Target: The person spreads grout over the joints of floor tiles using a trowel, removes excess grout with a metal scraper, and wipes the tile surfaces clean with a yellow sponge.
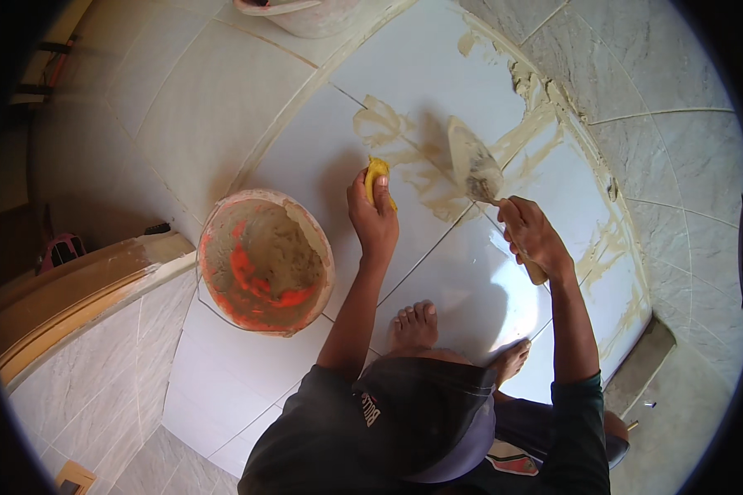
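Observation:
My left hand [373,219] grips a yellow sponge [376,175] and presses it on a white floor tile [462,289] beside a tan grout smear [388,132]. My right hand [533,238] holds the wooden handle of a pointed trowel [473,161]. The trowel's blade, coated in grey-tan mortar, rests on the tile joint just right of the sponge. Both hands sit about a hand's width apart over the smeared joint. My bare feet [414,325] stand on the tile below them.
An orange bucket [264,260] caked with mortar stands on the floor left of my left arm. A second pale bucket [301,15] sits at the top edge. A low tiled ledge [82,313] runs at left, a grey tiled wall [677,165] at right.

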Demonstrator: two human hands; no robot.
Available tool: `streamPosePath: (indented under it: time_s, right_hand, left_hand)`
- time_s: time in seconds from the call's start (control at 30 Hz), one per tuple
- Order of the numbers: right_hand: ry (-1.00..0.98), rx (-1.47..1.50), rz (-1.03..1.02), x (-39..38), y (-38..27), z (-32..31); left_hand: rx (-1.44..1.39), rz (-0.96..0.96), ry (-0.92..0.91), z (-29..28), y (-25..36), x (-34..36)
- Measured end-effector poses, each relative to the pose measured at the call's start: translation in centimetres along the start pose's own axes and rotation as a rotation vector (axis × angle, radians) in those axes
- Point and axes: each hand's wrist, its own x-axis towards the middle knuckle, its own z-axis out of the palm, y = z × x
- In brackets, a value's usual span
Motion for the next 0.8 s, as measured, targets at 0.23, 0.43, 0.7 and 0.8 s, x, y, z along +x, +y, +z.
streamPosePath:
  time_s: [0.23, 0.43, 0.7, 0.8]
  right_hand:
    - [0.28, 0.125, -0.164, 7.2, -0.1, -7.2]
    - [0.32, 0.241, -0.22, 11.9, 2.1, -13.2]
    - [-0.016, 0.186, -0.086, 10.4, 0.3, -1.3]
    - [-0.123, 0.109, -0.096, 11.0, -3.8, 5.4]
  left_hand:
    - [0.043, 0.05, -0.065, -0.5, 0.1, -3.7]
    - [0.081, 0.008, -0.145, -7.8, -3.8, -10.0]
    - [0.038, 0.153, -0.156, -9.5, -7.1, -11.4]
    - [-0.043, 0.054, -0.226, -9.5, -5.8, -10.9]
